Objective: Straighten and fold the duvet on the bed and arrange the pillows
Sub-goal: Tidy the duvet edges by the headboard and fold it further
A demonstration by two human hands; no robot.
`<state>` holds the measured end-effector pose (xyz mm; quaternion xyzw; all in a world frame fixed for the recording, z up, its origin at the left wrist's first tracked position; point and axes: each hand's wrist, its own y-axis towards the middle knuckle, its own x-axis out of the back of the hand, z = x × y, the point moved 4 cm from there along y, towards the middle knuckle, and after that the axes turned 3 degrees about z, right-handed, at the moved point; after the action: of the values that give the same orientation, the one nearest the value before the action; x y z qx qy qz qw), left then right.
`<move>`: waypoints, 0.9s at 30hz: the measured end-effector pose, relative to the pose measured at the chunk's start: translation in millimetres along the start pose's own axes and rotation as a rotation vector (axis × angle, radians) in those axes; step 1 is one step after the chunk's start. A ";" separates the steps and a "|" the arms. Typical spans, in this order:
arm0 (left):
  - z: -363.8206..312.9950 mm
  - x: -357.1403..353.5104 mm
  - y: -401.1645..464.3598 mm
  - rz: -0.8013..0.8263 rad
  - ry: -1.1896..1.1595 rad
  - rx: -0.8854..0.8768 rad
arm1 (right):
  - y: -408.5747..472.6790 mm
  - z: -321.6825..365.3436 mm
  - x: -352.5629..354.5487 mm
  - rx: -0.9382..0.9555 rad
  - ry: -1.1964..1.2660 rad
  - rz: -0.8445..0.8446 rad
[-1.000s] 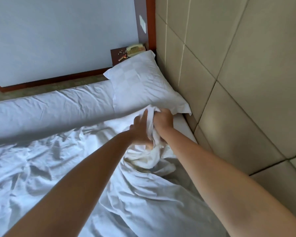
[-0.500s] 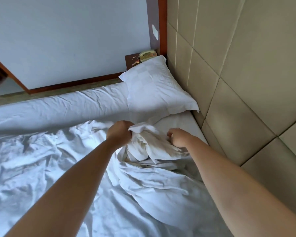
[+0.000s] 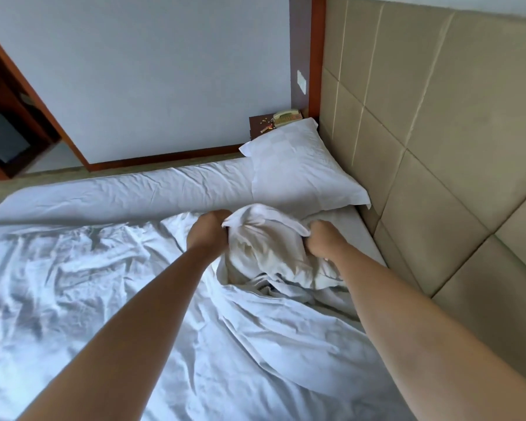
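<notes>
The white duvet lies crumpled across the bed, its corner bunched up between the fingers. A white pillow lies flat just beyond them.

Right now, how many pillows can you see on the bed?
1. The pillow lies at the far corner of the bed, against the headboard. Another could be hidden under the crumpled duvet or out of view.

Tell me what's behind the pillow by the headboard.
Behind the pillow, a dark nightstand holds a telephone and small scattered bits. The pillow hides the nightstand's near edge.
</notes>
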<state>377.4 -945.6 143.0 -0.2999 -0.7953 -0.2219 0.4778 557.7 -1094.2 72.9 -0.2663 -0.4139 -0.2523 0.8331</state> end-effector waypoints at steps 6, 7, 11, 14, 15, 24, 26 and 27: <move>-18.6 27.2 -8.2 -0.267 -0.135 0.060 | -23.7 66.6 67.6 -0.018 0.542 -0.465; -19.8 29.9 -8.5 -0.276 -0.133 0.083 | -28.8 75.6 80.8 -0.002 0.627 -0.565; -17.1 20.2 -9.7 -0.152 -0.017 0.139 | -35.9 62.0 69.8 -0.049 0.534 -0.466; -9.4 -2.9 -19.6 -0.024 0.071 0.195 | -41.1 29.6 21.6 -0.029 0.325 -0.068; -9.0 -9.8 -21.5 -0.010 0.079 0.189 | -45.3 23.4 12.6 0.011 0.296 0.005; -53.2 -31.8 -16.5 -0.009 0.052 -0.064 | -48.7 -5.6 -0.8 0.061 0.031 -0.252; -46.7 -33.8 -11.7 0.007 0.082 -0.108 | -42.9 -12.4 6.7 -0.013 0.189 -0.224; -45.2 -34.2 -9.5 0.015 0.093 -0.129 | -37.5 -15.0 6.4 -0.041 0.217 -0.156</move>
<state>411.7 -990.4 132.0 -0.3253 -0.7540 -0.2829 0.4956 545.3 -1132.6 79.2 -0.2214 -0.3355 -0.3520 0.8453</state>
